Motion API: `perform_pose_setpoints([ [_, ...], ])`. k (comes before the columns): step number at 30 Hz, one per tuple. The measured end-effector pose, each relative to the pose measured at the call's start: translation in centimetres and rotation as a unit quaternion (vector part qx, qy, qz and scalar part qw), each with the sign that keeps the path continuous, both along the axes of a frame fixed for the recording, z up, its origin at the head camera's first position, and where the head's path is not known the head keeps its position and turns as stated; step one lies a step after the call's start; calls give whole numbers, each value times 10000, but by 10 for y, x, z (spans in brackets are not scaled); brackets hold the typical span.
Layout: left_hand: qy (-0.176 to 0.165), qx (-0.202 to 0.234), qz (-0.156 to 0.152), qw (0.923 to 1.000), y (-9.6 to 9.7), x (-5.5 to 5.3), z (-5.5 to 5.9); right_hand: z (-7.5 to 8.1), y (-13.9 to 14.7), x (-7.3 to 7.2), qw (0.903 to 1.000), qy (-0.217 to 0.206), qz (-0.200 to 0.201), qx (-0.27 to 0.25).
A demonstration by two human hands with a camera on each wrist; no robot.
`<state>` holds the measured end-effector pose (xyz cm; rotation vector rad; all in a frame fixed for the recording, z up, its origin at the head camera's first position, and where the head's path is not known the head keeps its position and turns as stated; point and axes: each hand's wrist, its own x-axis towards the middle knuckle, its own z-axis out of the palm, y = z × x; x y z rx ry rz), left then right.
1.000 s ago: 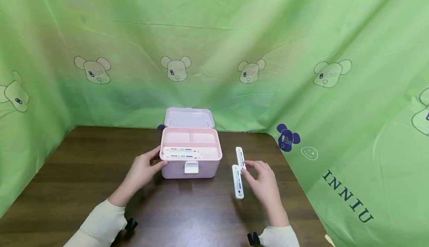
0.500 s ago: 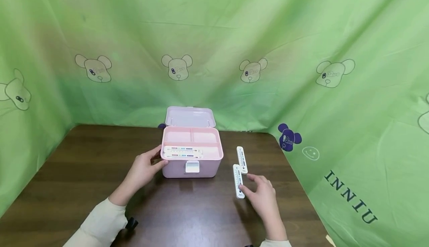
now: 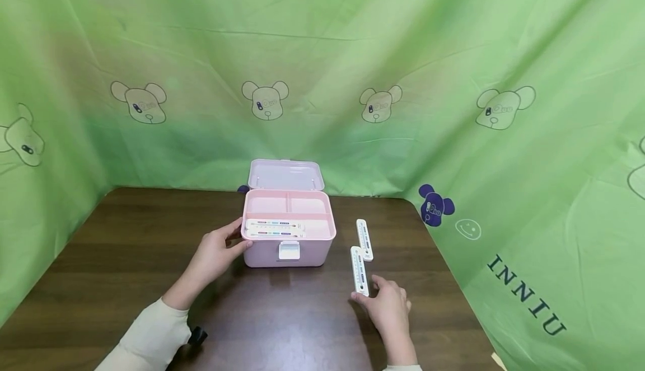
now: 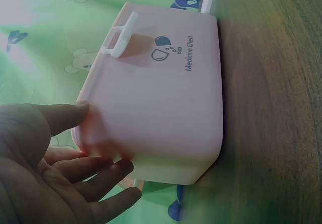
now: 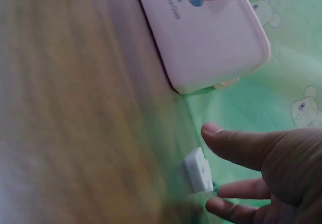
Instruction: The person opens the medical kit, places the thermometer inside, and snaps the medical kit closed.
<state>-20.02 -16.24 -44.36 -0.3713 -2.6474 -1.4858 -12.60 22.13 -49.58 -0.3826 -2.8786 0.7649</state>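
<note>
In the head view a pink medicine chest (image 3: 309,254) stands with its lid (image 3: 286,175) tipped back. Flat white thermometers (image 3: 274,226) with coloured labels lie in its front compartment. My left hand (image 3: 215,253) grips the chest's left front corner; the left wrist view has the thumb at the front rim and the fingers along the side. Two more thermometers are on the table to the right, the nearer one (image 3: 359,270) overlapping the end of the farther one (image 3: 364,238). My right hand (image 3: 388,309) is by the nearer one's front end, thumb and fingers apart around it.
The brown wooden table (image 3: 297,326) meets a green curtain (image 3: 322,41) printed with bear heads at the back and sides. A white latch (image 3: 289,250) sticks out from the chest's front. Two smaller compartments (image 3: 269,203) lie behind the front one.
My right hand has come away from the farther thermometer and moved toward me, to the front end of the nearer one. The left hand and the chest stay in place.
</note>
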Motion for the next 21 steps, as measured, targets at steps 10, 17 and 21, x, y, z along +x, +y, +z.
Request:
perform_pose_setpoints([
  [10, -21, 41, -9, 10000, 0, 0, 0, -10, -5, 5, 9994, 51, -235, 255],
  [17, -63, 41, 26, 10000, 0, 0, 0, -9, -7, 4, 9992, 64, -376, 122],
  [21, 34, 33, 61, 10000, 1, 0, 2, -10, -10, 3, 9988, 149, -449, 139],
])
